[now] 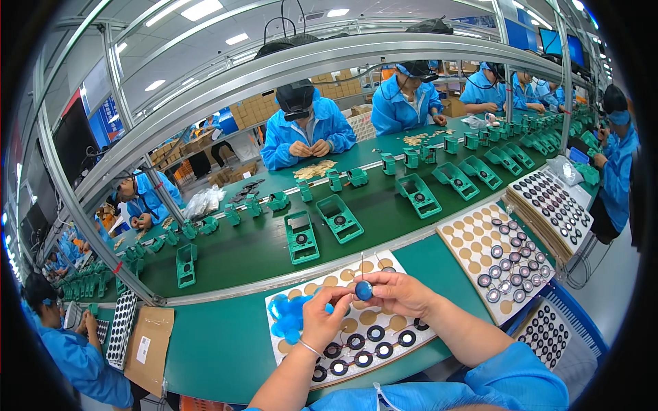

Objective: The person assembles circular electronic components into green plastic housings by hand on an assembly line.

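Over the white foam tray in front of me, my left hand and my right hand meet at a small round speaker. Its upward face is shiny blue, and thin wires stick up behind it. Fingers of both hands are closed on its edges, left and right. Beneath my left hand lies a heap of blue translucent film discs on the tray. Several black ring-shaped speakers with pale centres sit in the tray's near rows. Tan round spots show in its other rows.
A green conveyor carrying green plastic housings runs beyond the tray. Another speaker tray lies right, with stacked trays past it. A cardboard sheet is at left. Metal framing crosses overhead; co-workers in blue sit opposite.
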{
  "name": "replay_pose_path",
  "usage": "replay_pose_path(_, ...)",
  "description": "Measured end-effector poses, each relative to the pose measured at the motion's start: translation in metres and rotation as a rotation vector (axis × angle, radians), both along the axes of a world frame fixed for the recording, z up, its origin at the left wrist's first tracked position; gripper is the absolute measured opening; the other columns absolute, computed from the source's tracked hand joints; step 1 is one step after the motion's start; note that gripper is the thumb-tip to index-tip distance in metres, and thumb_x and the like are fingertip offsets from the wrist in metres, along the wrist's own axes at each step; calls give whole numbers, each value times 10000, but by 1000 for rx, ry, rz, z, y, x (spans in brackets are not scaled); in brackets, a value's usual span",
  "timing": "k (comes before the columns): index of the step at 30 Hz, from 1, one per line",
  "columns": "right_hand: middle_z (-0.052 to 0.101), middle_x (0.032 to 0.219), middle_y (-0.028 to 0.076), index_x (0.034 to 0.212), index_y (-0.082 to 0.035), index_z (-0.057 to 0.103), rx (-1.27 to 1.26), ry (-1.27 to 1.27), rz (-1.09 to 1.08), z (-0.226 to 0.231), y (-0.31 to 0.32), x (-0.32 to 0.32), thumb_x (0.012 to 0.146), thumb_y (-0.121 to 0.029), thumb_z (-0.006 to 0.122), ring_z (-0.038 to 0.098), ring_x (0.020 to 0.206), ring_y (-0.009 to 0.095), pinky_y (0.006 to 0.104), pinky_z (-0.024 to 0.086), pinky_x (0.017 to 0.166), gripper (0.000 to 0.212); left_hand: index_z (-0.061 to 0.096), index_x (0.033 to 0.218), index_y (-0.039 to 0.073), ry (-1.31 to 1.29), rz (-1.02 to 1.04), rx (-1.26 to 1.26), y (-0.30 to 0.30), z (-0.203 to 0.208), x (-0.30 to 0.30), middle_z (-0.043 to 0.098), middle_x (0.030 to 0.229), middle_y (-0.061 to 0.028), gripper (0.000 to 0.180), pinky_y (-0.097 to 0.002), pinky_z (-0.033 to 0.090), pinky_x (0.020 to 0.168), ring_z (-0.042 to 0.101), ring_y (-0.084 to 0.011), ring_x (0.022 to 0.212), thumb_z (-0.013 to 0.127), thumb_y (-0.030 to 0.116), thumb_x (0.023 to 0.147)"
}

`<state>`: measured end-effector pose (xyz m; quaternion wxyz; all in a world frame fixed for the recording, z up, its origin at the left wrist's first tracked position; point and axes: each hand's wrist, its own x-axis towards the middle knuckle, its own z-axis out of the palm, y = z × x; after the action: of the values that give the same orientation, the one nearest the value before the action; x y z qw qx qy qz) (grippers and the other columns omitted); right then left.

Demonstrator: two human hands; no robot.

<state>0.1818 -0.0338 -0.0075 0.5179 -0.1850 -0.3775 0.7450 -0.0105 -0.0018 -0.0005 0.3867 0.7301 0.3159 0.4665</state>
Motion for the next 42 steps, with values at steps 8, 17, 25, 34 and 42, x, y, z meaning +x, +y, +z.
replay_pose_path(8, 505, 1185, 174, 1252, 48, 408, -19, 109, 114, -3, 4, 3, 869, -130, 569, 522, 1100, 276, 350, 451, 945, 451, 632, 877, 3, -1, 37, 156, 4, -2, -5, 630, 791, -47, 92, -209, 450, 621, 569, -88, 682, 640, 27, 788)
replay_pose_path(17, 491, 1189, 161, 1268, 42, 381, -61, 157, 133, -4, 5, 3, 870, -146, 569, 526, 1095, 270, 359, 443, 956, 478, 629, 889, 9, 40, 7, 218, 4, 3, -6, 625, 803, -56, 118, -215, 442, 614, 553, -95, 674, 648, 32, 776)
replay_pose_path(25, 497, 1180, 116, 1286, 15, 377, 24, 151, 169, -4, 4, 2, 904, -130, 509, 531, 1066, 216, 331, 447, 921, 429, 624, 915, 12, 31, -19, 220, 2, 0, -8, 621, 819, -51, 142, -221, 445, 631, 551, -99, 687, 649, 33, 776)
replay_pose_path(34, 491, 1195, 81, 1382, -42, 272, 77, 48, 165, 5, -2, 0, 881, -119, 550, 516, 1085, 180, 304, 451, 884, 579, 611, 987, -3, 1, -70, 13, 3, -1, -10, 639, 883, -62, 171, -232, 471, 705, 596, -110, 794, 609, 52, 826)
replay_pose_path(42, 517, 1149, 95, 1247, -43, 434, 601, -804, -345, -4, 0, -11, 782, -11, 642, 525, 1035, 199, 312, 443, 897, 511, 629, 952, -19, -8, -100, -196, 11, -9, -13, 645, 863, -53, 148, -223, 463, 697, 592, -105, 782, 590, 79, 848)
